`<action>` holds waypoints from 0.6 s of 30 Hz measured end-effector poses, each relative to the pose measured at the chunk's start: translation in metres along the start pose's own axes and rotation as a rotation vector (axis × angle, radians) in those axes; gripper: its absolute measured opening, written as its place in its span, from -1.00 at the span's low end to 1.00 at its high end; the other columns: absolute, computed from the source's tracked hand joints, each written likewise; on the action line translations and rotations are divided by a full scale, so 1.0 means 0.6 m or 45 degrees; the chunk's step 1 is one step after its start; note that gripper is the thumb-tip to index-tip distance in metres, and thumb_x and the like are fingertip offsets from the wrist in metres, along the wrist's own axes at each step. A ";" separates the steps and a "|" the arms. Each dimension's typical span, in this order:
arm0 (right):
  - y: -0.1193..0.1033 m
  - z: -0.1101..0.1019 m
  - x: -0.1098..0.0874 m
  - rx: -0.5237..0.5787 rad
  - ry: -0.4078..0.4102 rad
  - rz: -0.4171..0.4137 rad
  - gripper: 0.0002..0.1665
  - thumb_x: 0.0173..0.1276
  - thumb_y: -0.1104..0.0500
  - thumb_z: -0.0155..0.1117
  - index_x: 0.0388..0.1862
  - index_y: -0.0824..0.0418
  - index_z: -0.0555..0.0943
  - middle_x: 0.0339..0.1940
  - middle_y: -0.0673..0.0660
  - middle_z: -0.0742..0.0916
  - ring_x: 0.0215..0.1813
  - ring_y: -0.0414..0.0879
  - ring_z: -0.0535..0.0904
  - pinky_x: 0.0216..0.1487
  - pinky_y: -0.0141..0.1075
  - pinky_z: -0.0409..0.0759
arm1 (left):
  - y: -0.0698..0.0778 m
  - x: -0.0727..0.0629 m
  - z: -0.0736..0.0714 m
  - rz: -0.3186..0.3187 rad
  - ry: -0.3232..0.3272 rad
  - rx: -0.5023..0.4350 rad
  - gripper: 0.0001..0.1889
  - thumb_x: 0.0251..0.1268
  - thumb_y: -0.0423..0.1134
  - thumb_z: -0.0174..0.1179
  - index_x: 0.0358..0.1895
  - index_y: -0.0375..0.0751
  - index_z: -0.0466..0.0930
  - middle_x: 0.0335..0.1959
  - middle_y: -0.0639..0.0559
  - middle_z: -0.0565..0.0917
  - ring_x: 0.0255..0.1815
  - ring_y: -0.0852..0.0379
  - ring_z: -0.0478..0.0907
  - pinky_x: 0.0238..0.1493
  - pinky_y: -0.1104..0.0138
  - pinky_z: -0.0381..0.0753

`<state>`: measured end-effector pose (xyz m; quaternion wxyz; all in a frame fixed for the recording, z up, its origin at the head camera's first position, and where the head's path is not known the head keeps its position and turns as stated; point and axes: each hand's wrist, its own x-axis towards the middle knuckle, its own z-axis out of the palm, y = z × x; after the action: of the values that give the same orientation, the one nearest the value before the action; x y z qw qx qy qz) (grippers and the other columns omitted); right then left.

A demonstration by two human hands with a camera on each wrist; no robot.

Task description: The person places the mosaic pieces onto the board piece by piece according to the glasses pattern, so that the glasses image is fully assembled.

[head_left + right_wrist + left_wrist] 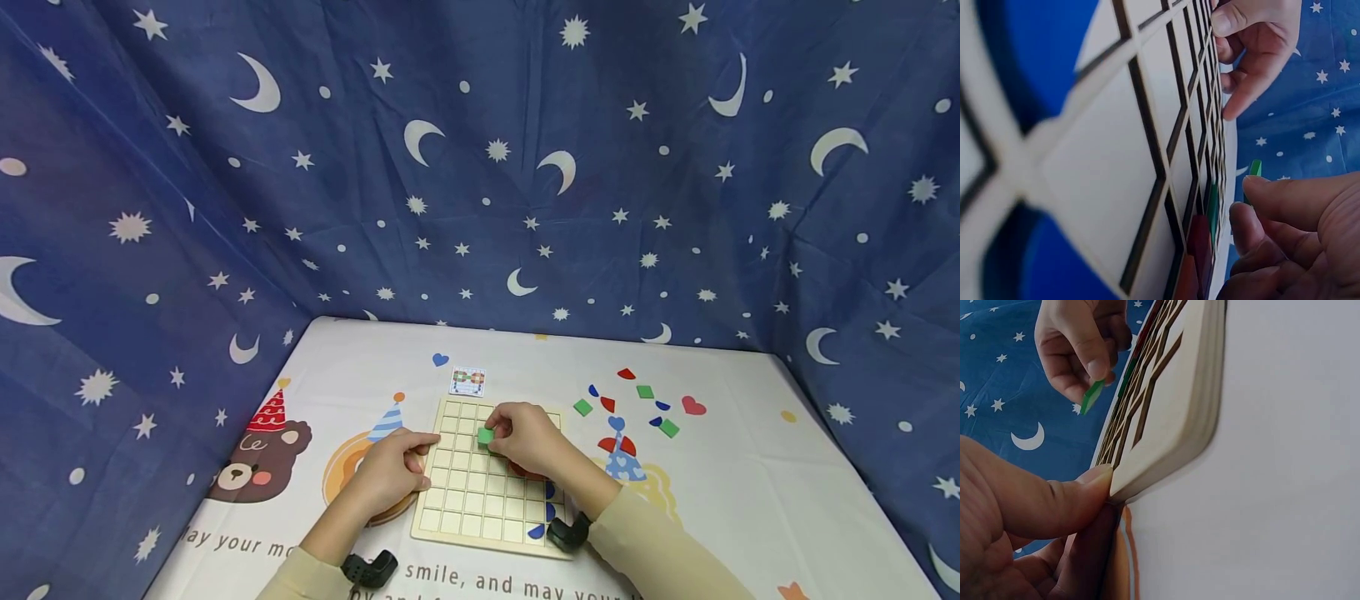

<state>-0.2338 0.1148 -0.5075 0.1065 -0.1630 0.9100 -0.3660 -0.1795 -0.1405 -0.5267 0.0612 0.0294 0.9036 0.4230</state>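
A green square tile (485, 437) is pinched between the thumb and fingers of my right hand (525, 435), over the upper middle of a pale wooden grid board (450, 543). The right wrist view shows the tile (1255, 169) just off the board's surface. My left hand (392, 471) rests its thumb and straight index finger on the board's left edge, fingertips spread apart. Blue rounded pieces (551, 510) lie in cells along the board's right side. Red and green pieces in the board are partly hidden beneath my right hand.
Above the board lies a small pattern card (467, 382). Loose green squares (583, 407), red pieces (626, 374) and blue pieces (662, 406) are scattered to the board's right on a printed white cloth (750, 467). A starry blue curtain (480, 233) encloses the table.
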 end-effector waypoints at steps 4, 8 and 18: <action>-0.003 0.005 0.006 -0.036 -0.018 -0.011 -0.79 0.27 0.24 0.61 -0.18 0.04 0.74 -0.46 -0.08 0.63 -0.41 -0.20 0.50 -0.25 -0.30 0.50 | 0.000 0.000 0.000 0.000 -0.002 0.000 -0.32 -0.05 -0.52 0.61 0.24 0.03 0.78 -0.17 0.16 0.65 -0.37 0.23 0.51 -0.27 0.35 0.50; -0.005 0.008 0.009 -0.048 -0.040 -0.001 -0.80 0.29 0.23 0.60 -0.17 0.06 0.74 -0.50 -0.07 0.63 -0.46 -0.19 0.50 -0.27 -0.29 0.49 | 0.001 0.000 0.000 -0.002 -0.006 -0.003 -0.33 -0.05 -0.51 0.61 0.23 0.03 0.79 -0.17 0.16 0.65 -0.37 0.22 0.51 -0.29 0.35 0.49; -0.007 0.010 0.009 -0.112 -0.033 -0.013 -0.80 0.26 0.20 0.62 -0.19 0.06 0.75 -0.54 -0.07 0.60 -0.46 -0.19 0.47 -0.25 -0.27 0.45 | 0.000 0.000 0.000 0.010 -0.014 0.004 -0.33 -0.05 -0.50 0.61 0.24 0.01 0.78 -0.17 0.15 0.64 -0.36 0.22 0.51 -0.27 0.36 0.49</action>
<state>-0.2361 0.1061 -0.5096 0.1093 -0.1770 0.9228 -0.3242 -0.1797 -0.1404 -0.5265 0.0645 0.0353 0.9038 0.4216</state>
